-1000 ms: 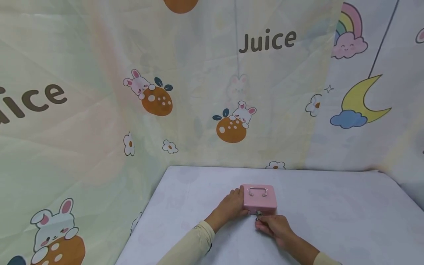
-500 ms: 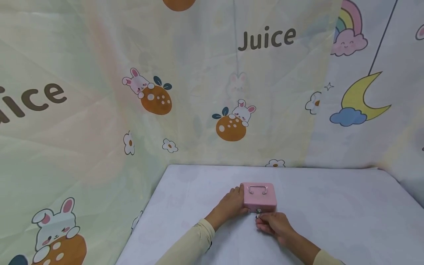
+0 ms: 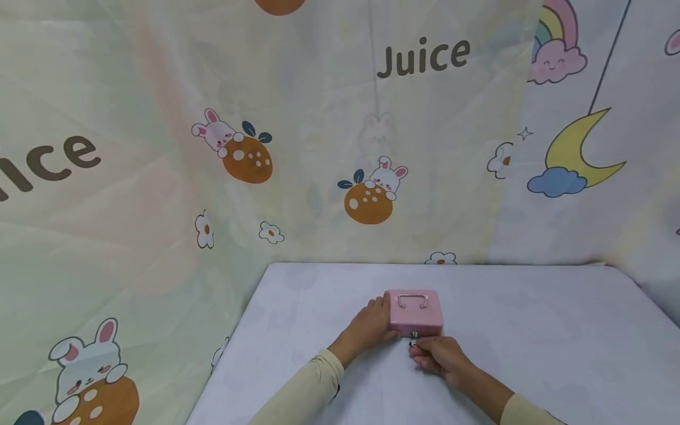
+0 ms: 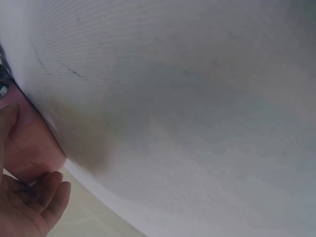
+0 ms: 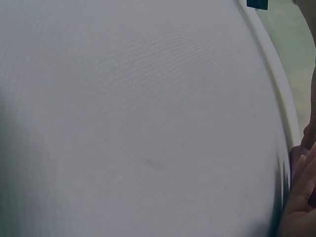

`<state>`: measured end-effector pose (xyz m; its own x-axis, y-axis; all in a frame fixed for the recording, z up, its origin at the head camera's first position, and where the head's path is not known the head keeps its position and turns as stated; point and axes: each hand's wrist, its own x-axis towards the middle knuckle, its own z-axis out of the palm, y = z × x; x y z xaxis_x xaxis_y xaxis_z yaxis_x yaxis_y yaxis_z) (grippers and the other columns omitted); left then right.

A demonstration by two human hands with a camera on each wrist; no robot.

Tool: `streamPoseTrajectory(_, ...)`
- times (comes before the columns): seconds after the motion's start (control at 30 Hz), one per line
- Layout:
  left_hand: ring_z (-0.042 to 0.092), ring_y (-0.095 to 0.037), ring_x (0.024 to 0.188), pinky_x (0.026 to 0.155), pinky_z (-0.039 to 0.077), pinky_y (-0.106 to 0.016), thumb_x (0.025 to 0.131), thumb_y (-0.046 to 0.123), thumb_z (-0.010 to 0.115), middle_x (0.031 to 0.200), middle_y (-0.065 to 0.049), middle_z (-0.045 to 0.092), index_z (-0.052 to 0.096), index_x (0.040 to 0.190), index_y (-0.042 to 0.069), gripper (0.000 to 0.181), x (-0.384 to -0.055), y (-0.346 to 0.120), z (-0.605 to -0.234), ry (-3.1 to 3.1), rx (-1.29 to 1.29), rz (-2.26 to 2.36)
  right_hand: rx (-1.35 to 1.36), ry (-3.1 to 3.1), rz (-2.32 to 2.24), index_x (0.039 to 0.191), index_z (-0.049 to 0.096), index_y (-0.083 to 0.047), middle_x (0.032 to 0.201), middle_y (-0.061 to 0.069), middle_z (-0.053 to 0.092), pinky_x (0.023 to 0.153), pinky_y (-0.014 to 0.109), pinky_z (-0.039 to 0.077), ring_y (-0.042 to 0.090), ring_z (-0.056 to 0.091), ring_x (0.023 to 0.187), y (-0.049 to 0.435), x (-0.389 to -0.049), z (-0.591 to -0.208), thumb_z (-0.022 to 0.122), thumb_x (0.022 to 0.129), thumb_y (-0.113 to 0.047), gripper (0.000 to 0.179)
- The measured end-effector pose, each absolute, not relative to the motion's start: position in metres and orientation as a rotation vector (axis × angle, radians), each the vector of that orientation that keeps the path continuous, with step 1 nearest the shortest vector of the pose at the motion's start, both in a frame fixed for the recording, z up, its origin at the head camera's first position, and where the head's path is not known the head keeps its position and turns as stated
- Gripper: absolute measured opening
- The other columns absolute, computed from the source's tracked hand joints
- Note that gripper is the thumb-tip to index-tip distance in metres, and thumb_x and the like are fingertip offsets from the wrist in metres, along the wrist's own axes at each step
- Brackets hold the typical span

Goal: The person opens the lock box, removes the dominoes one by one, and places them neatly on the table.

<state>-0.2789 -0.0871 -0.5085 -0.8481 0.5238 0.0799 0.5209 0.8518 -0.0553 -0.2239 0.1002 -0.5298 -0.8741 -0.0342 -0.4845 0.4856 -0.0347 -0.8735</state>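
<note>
Pink cash box (image 3: 415,314) near middle of white table (image 3: 536,342), lid down, barely shifted. Left hand (image 3: 366,327) grips its left side; right hand (image 3: 443,356) pinches small metal piece (image 3: 413,343), likely key, at near-side lock (image 3: 414,334). Piece shows brighter than second ago; I judge lock work underway.

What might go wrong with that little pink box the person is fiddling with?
The pink box might twist or slide on the white table: the left hand steadies only its left end, while the right hand is at its front.

The small metal piece there might slip, since it seems pinched just by the right hand's fingertips. It is too small to tell whether it is a key.
</note>
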Motion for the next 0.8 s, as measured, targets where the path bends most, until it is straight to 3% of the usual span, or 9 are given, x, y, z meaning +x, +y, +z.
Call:
streamPoseTrajectory(0.5,0.062,-0.024,0.113,0.092,0.056,-0.031,0.090,0.055,0.068,0.132,-0.017,0.060,0.027,0.152,-0.006,0.097,-0.279,-0.084,-0.510,-3.004,-0.780,-0.004,0.388,2.099,-1.701,0.109,0.063,0.003,0.083,0.006,0.073,0.053,0.025,0.052,0.014,0.065,0.057,0.114,-0.221,-0.525,0.059,0.098,-0.019,0.025)
streamPoseTrajectory(0.8,0.063,-0.023,0.111,0.092,0.056,-0.031,0.089,0.054,0.070,0.129,-0.016,0.061,0.029,0.151,-0.006,0.096,-0.278,-0.083,-0.511,-2.994,-0.784,-0.001,0.269,2.380,-1.530,0.100,0.063,-0.004,0.076,0.002,0.071,0.051,0.027,0.046,0.016,0.060,0.053,0.124,-0.213,-0.521,0.065,0.094,-0.024,0.020)
